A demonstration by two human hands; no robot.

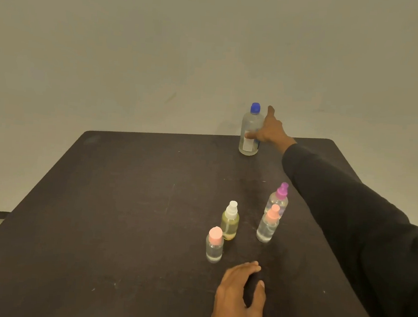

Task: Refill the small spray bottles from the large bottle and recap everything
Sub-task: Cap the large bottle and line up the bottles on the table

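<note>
The large clear bottle (251, 129) with a blue cap stands upright near the table's far edge. My right hand (271, 131) reaches out to its right side. The thumb lies across the bottle's label, and the fingers are straight beside and behind it. Several small spray bottles stand capped in the middle. One has a pink cap (214, 244), one a white sprayer and yellowish liquid (230, 223), one a pink sprayer (268, 224) and one a purple sprayer (279, 198). My left hand (240, 295) rests near the front of the table with loosely curled fingers and holds nothing.
The dark table (122, 214) ends just behind the large bottle, with a plain wall beyond. My right sleeve (349, 216) stretches over the table's right side, close to the purple-topped bottle.
</note>
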